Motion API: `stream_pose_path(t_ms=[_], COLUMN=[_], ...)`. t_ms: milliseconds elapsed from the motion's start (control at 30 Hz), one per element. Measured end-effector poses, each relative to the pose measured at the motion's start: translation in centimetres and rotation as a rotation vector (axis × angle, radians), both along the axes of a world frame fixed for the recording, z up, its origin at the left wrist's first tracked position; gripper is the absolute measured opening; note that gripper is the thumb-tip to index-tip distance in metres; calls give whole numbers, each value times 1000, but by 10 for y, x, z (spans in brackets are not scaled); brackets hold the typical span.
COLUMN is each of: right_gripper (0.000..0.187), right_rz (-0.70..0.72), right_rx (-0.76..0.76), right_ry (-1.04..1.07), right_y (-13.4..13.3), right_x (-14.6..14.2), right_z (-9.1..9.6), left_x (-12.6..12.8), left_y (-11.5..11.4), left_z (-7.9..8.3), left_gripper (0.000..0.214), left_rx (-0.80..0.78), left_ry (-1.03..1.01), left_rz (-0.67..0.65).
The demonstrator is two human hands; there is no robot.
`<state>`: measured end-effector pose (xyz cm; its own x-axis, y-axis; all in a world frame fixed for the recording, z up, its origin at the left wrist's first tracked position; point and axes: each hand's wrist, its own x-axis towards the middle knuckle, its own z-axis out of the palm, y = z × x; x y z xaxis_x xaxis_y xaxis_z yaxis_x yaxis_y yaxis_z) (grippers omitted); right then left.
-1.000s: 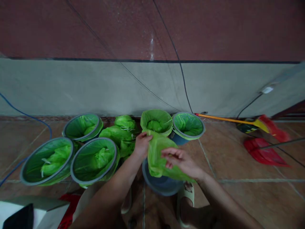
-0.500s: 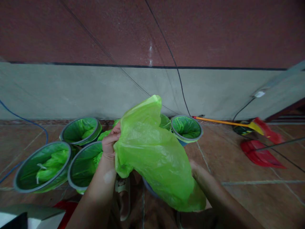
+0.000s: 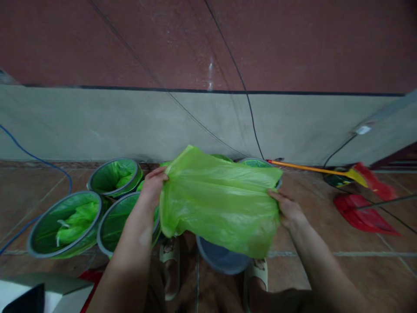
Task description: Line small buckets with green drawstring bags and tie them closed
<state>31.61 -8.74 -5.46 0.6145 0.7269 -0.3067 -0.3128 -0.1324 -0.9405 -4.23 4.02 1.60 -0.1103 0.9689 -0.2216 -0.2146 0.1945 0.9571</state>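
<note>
A bright green plastic bag (image 3: 218,200) is stretched out sideways between my two hands. My left hand (image 3: 154,184) pinches its left edge, and my right hand (image 3: 285,204) grips the right edge. Below the bag, between my feet, stands a grey-blue bin (image 3: 224,258), partly covered by the plastic. To the left of my left arm are several bins lined with green bags: one at the back (image 3: 128,184), one at the far left (image 3: 35,228) and one by my forearm (image 3: 102,237). Another lined bin (image 3: 256,162) is mostly hidden behind the bag.
On the right lie a broom (image 3: 306,166) with an orange-yellow handle and a red dustpan (image 3: 360,217). A blue cable (image 3: 42,161) runs along the left floor. Thin black cables hang down the wall (image 3: 114,126). A white object (image 3: 48,295) is at the lower left.
The bag has gone from hanging slanted to being spread flat and level. My right hand has moved up and outward with its edge, uncovering part of the bin below.
</note>
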Motion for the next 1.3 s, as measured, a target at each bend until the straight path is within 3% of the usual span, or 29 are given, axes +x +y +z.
stream_pose_path(t_ms=[133, 267, 400, 467, 567, 733, 833, 967, 1067, 1167, 1233, 1300], right_gripper=[22, 30, 66, 75, 60, 37, 36, 41, 59, 82, 78, 53], right_rz=[-162, 17, 82, 96, 128, 131, 81, 109, 47, -53, -9, 66], right_rx=[-62, -74, -48, -20, 62, 143, 169, 225, 248, 271, 305, 297], right_ry=[40, 43, 47, 29, 16, 18, -2, -48, -99, -152, -198, -272], right_y=[-1, -7, -10, -11, -10, -9, -10, -11, -10, -11, -14, -18], right_x=[11, -6, -13, -9, 0, 6, 10, 18, 23, 25, 25, 25], right_z=[1, 11, 19, 22, 23, 24, 24, 19, 14, 14, 17, 20], left_x=[1, 7, 4, 1, -3, -6, -9, -17, -23, -26, -25, -22], left_y=[2, 3, 8, 10, 9, 4, 3, 4, 6, 8, 9, 8], left_z=[-5, -6, -7, -7, -3, 1, 0, -3, -6, -13, -18, -23], left_gripper=[41, 46, 54, 58, 56, 35, 30, 38, 47, 46, 45, 47], left_rx=[-23, -39, -40, -27, -24, -15, 54, 130, 204, 304, 344, 346], left_ry=[23, 3, -29, -43, -74, -54, 63, 217, 384, 715, 973, 1184], left_rz=[-7, 49, 111, 121, 68, -126, -173, -281, -417, -564, -637, -687])
